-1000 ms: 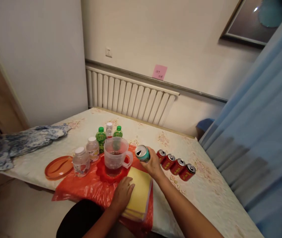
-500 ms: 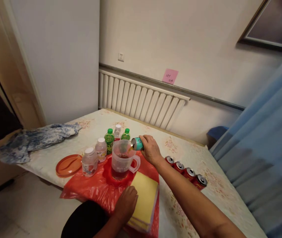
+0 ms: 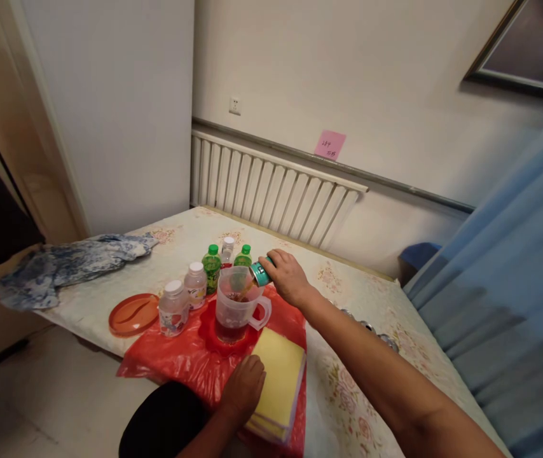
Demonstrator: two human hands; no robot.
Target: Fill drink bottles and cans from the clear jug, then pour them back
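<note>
My right hand [image 3: 288, 277] is wrapped round a teal drink can [image 3: 261, 271], tilted over the clear plastic jug [image 3: 230, 315]. Brown liquid runs from the can into the jug, where dark liquid lies at the bottom. The jug stands on a red scalloped dish [image 3: 209, 334], its handle to the right. My left hand [image 3: 245, 387] lies curled at the left edge of a stack of yellow paper [image 3: 281, 378]. Its fingers are bent and pressed together; what is under them is hidden.
Bottles with white caps [image 3: 173, 312] and green-capped bottles [image 3: 212, 264] stand left of and behind the jug. An orange lid [image 3: 133, 315] lies left on the floral tablecloth. Red plastic sheeting [image 3: 171, 362] is underneath. My right forearm partly covers several cans [image 3: 388, 342].
My right hand has tipped the teal can more steeply, and the stream into the jug is longer. My forearm now covers more of the red cans. The left hand stays in place.
</note>
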